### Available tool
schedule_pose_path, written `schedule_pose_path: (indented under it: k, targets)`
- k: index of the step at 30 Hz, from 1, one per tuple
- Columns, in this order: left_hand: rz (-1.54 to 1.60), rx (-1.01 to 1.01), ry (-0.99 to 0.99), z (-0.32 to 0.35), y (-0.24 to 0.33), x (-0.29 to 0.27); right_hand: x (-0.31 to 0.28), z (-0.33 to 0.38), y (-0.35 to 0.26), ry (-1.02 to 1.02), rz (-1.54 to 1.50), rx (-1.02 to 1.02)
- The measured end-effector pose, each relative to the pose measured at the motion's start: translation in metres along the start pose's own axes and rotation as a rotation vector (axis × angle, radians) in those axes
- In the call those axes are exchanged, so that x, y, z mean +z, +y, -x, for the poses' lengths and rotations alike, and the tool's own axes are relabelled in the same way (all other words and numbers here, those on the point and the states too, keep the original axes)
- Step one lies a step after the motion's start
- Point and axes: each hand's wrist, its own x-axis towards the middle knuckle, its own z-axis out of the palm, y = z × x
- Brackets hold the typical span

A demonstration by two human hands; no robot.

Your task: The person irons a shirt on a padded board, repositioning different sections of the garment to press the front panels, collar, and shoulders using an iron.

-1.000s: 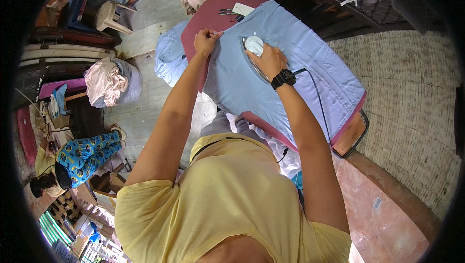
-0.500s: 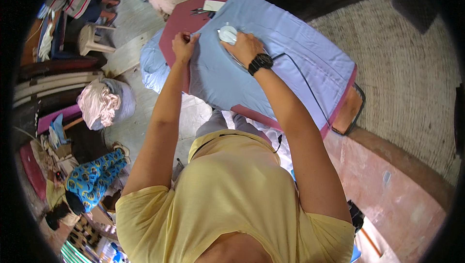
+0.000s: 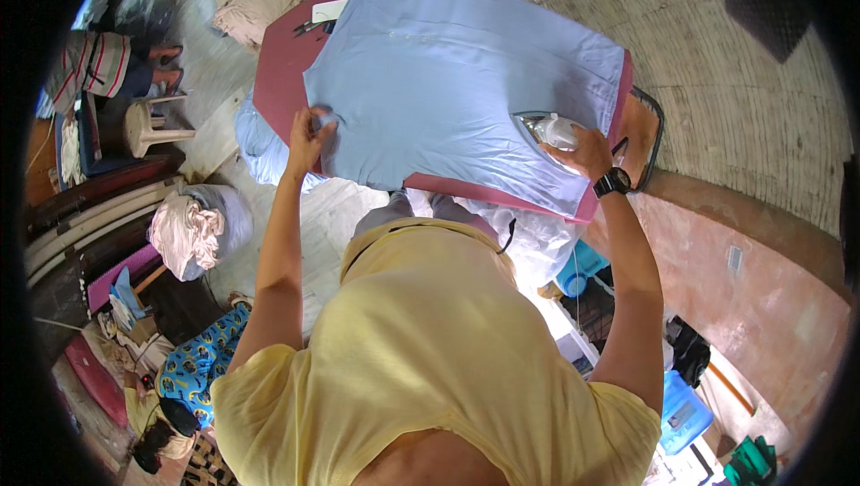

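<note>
A light blue garment (image 3: 430,83) lies spread over the maroon ironing board (image 3: 279,83), with creases toward its near edge. My right hand (image 3: 587,153) is wrapped around the handle of a clothes iron (image 3: 537,128), which rests on the garment near the board's right end. The iron's sole is partly hidden by its body and my fingers. At the garment's left edge, my left hand (image 3: 309,135) pinches a bit of the cloth between thumb and fingers. A black watch is on my right wrist.
A white flat object (image 3: 329,10) and dark scissors-like tools (image 3: 310,27) lie at the board's far left. Bundled cloth (image 3: 188,233), a plastic stool (image 3: 143,128) and two people are to the left. A metal frame (image 3: 661,132) juts from the board's right end.
My right hand has carried the iron from the garment's left-middle to the board's right end. My left hand has shifted nearer to me along the garment's left edge. The view has moved too.
</note>
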Motion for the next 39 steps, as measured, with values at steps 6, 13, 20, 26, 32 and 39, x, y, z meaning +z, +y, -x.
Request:
schedule_pose_path:
  k: [6, 13, 20, 26, 32, 39]
  targets:
    - [0.131, -0.061, -0.037, 0.008, -0.026, 0.002, 0.036, -0.015, -0.072, 0.150, -0.181, -0.392]
    - [0.035, -0.012, 0.003, 0.012, -0.011, 0.001, 0.058, -0.047, -0.240, 0.016, -0.238, -0.281]
    - [-0.034, 0.041, -0.007, 0.011, -0.017, -0.003, 0.051, -0.012, -0.169, 0.042, -0.030, -0.267]
    - [0.143, 0.123, 0.031, 0.006, -0.040, 0.005, 0.036, 0.054, -0.018, 0.109, 0.072, -0.153]
    - [-0.055, 0.150, 0.009, 0.008, -0.042, 0.002, 0.050, 0.057, -0.035, 0.080, -0.054, -0.111]
    - [-0.330, 0.462, 0.196, 0.052, 0.063, 0.040, 0.039, 0.059, -0.039, 0.091, -0.046, -0.140]
